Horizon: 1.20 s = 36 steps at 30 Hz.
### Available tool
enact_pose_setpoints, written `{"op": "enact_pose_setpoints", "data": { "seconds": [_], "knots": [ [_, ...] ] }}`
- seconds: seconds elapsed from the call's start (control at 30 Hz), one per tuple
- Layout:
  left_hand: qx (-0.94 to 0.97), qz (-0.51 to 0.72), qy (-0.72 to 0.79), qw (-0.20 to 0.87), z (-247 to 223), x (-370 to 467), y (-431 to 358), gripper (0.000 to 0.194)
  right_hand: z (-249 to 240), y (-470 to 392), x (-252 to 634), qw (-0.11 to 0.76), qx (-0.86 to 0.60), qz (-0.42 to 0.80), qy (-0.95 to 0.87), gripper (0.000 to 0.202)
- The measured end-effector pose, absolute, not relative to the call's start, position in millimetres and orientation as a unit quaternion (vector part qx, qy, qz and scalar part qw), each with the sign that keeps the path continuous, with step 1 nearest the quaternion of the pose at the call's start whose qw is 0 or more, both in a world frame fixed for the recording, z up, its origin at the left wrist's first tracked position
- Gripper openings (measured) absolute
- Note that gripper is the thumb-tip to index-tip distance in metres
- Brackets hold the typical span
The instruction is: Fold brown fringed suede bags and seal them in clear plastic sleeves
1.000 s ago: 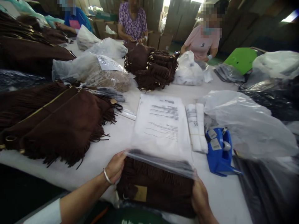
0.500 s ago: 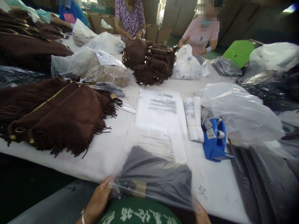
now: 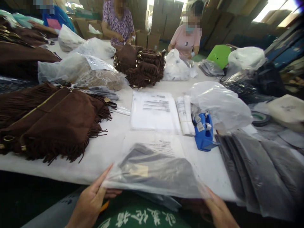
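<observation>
A clear plastic bag (image 3: 156,177) with a folded dark grey item and a tan tag inside lies at the table's front edge. My left hand (image 3: 93,193) grips its near left corner, thumb above and fingers beneath. At the near right corner my right hand (image 3: 217,202) holds the bag, its fingers partly hidden by the film. Just beyond lies a stack of printed clear bags (image 3: 154,117). Beside that stack are rolled white labels (image 3: 184,117) and a blue tape dispenser (image 3: 203,133).
Brown fringed bags (image 3: 52,120) cover the left side, with more brown bags (image 3: 142,65) at the back. Several packed grey items (image 3: 256,167) overlap at right, below a crumpled plastic bag (image 3: 218,104). Across the table a person in pink (image 3: 185,41) and one in purple (image 3: 118,25) stand.
The near edge of the bag has lifted and flattened out between my hands, and more of both hands shows. My view has shifted to the right.
</observation>
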<state>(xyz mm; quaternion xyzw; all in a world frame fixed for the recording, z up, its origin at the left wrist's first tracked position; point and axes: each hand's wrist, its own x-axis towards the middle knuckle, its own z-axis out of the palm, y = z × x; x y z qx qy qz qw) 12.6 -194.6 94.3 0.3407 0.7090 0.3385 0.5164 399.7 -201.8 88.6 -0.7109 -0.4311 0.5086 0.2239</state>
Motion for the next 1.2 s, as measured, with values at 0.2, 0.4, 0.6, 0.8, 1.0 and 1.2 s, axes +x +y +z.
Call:
{"op": "enact_pose_setpoints", "data": {
  "seconds": [0.2, 0.4, 0.6, 0.8, 1.0, 1.2],
  "knots": [
    [0.438, 0.497, 0.653, 0.367, 198.1, 35.0, -100.6, 0.047, 194.5, -108.8, 405.4, 0.368, -0.631, 0.544, -0.413, 0.067],
    [0.517, 0.482, 0.583, 0.400, 236.6, 34.8, -28.2, 0.045, 231.2, -40.3, 397.2, 0.404, -0.620, 0.495, -0.455, 0.058],
    [0.537, 0.484, 0.627, 0.291, 222.4, 26.8, -67.6, 0.047, 187.1, -67.3, 399.3, 0.428, -0.591, 0.518, -0.446, 0.064],
    [0.596, 0.252, 0.669, 0.366, 76.8, -10.2, -146.0, 0.056, 66.7, -131.5, 393.0, 0.311, -0.621, 0.550, -0.463, 0.057],
    [0.799, 0.169, 0.577, 0.030, 20.9, -22.1, -184.6, 0.056, 12.3, -173.3, 398.9, 0.217, -0.659, 0.172, -0.699, 0.058],
    [0.923, 0.105, 0.370, 0.027, 19.8, -7.9, -157.0, 0.077, 17.2, -152.1, 405.5, 0.148, -0.424, 0.231, -0.863, 0.058]
  ]
}}
